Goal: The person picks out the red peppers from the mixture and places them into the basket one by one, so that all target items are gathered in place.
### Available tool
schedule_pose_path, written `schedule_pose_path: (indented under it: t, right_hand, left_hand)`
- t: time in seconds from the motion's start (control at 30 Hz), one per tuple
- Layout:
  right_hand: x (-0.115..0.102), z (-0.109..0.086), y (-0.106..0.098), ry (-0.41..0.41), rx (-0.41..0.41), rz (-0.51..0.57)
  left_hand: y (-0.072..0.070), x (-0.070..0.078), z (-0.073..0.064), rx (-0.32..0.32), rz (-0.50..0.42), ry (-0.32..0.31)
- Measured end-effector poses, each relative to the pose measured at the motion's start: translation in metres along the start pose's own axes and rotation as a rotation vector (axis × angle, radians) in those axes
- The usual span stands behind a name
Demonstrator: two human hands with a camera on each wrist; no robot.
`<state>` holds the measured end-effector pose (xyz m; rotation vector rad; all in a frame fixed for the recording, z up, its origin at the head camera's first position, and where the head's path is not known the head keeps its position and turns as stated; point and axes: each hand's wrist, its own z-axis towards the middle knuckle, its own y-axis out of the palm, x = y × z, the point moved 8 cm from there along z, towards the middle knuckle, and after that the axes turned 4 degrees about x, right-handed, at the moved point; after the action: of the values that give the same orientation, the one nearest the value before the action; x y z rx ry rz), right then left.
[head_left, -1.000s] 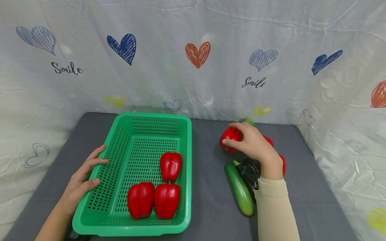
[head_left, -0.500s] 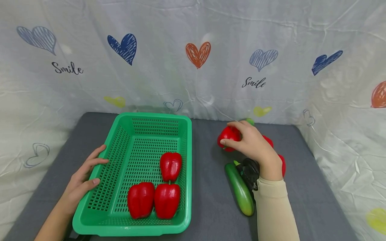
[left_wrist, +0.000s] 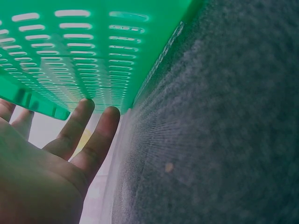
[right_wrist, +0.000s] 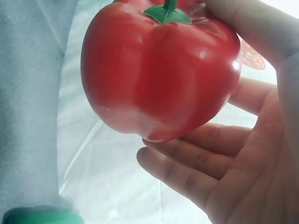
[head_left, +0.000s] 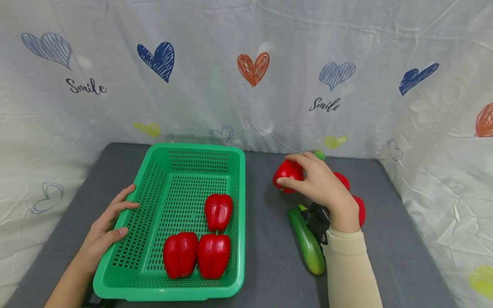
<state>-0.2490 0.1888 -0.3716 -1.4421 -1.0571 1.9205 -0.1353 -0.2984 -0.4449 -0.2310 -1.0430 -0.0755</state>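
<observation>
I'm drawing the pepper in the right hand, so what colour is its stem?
Green. The stem of the pepper shows best in the right wrist view.

In the head view, the right hand (head_left: 317, 182) covers part of the held pepper (head_left: 288, 174) and of a green thing (head_left: 319, 155) at the far edge of the tabletop (head_left: 269, 261), which shows too little to name. Toward the right edge, two red things (head_left: 360, 209) are partly hidden by the wrist. The tabletop's near corners fall outside. The wrist views crop the pepper's stem, the left hand (left_wrist: 51, 163) and the basket (left_wrist: 88, 60); a green shape (right_wrist: 42, 216) is cut off and blurred.
</observation>
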Motion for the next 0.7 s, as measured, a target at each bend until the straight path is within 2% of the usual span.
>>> schedule_pose_path:
  t: [0.47, 0.7]
  right_hand:
    - [-0.024, -0.001, 0.0, -0.071, 0.012, 0.011]
    - [-0.034, -0.004, 0.0, -0.076, 0.029, -0.001]
  left_hand:
    - [0.0, -0.001, 0.0, 0.003, -0.002, -0.008]
    - [0.0, 0.0, 0.0, 0.001, -0.011, -0.006]
